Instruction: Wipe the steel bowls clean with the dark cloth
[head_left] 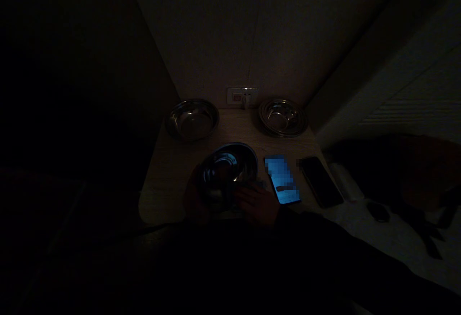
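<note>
Cradling the shiny metal bowl [248,163] near 6 o'clock on the table [160,180]: our left hand [196,204] is against its 8 o'clock side, grip too dark to tell. Our right hand [257,204] has fingers laid together at its 4–5 o'clock rim; can't tell if they're clenched. Likely light, stiff, slippery; best hold is opposite rims. From it: other bowl [192,120] at 11, stacked bowls [283,118] at 1, lit phone [283,180] close at 3, table edge at 6, room at 9.
</note>
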The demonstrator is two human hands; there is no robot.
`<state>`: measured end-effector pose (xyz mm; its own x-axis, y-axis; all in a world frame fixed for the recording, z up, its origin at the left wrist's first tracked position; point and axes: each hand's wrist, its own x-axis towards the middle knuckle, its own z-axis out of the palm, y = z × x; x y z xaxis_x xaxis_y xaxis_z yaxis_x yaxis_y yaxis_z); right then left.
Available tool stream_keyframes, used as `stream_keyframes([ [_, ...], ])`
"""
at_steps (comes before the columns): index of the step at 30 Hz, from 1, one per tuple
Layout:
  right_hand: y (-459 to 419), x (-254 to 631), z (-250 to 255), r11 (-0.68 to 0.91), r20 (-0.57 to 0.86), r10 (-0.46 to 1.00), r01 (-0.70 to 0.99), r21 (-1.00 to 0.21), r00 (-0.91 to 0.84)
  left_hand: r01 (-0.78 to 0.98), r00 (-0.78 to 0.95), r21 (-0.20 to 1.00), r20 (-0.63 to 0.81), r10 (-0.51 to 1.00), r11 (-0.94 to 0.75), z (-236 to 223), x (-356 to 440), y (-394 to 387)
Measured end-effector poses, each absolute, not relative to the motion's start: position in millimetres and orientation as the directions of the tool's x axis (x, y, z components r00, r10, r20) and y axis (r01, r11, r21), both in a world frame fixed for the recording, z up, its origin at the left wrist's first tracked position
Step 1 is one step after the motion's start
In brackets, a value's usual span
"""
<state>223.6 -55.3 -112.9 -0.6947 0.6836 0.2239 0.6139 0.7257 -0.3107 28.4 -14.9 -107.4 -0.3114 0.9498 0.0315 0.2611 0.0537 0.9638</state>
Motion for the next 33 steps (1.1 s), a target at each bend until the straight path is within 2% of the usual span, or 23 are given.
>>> stream_keyframes([
  [3, -59, 221, -106, 0.709, 0.204, 0.701, 0.636, -0.304, -0.683, 0.327, -0.364, 0.941, 0.041, 0.93, 0.086, -109, 33, -13],
  [8, -67, 174, -103, 0.699, 0.349, 0.715, 0.6, -0.389, -0.606, 0.441, -0.516, 0.878, 0.08, 0.853, 0.185, -114, 35, -13],
  [11, -62, 187, -112, 0.752, 0.412, 0.656, 0.594, -0.285, -0.633, 0.465, -0.443, 0.876, 0.106, 0.89, 0.127, -105, 31, -14],
  [14, -57, 219, -120, 0.793, 0.393, 0.597, 0.589, -0.158, -0.699, 0.433, -0.372, 0.898, 0.1, 0.923, 0.077, -92, 31, -13],
  [16, -55, 227, -120, 0.791, 0.392, 0.596, 0.597, -0.136, -0.7, 0.403, -0.374, 0.912, 0.083, 0.924, 0.081, -86, 35, -11],
  [22, -62, 171, -114, 0.723, 0.518, 0.673, 0.617, -0.31, -0.529, 0.335, -0.563, 0.904, -0.032, 0.826, 0.264, -87, 43, -10],
  [24, -61, 170, -114, 0.745, 0.538, 0.648, 0.597, -0.3, -0.539, 0.354, -0.55, 0.9, -0.018, 0.835, 0.253, -87, 39, -11],
  [27, -56, 198, -115, 0.787, 0.489, 0.6, 0.578, -0.217, -0.633, 0.391, -0.489, 0.891, -0.012, 0.872, 0.231, -82, 33, -11],
  [29, -52, 218, -113, 0.786, 0.428, 0.608, 0.581, -0.21, -0.668, 0.383, -0.473, 0.887, -0.052, 0.879, 0.258, -74, 34, -11],
  [31, -49, 223, -107, 0.763, 0.371, 0.646, 0.585, -0.274, -0.667, 0.335, -0.463, 0.903, -0.092, 0.882, 0.27, -66, 40, -12],
  [33, -48, 210, -100, 0.708, 0.323, 0.703, 0.582, -0.4, -0.634, 0.276, -0.435, 0.932, -0.098, 0.895, 0.235, -59, 47, -13],
])
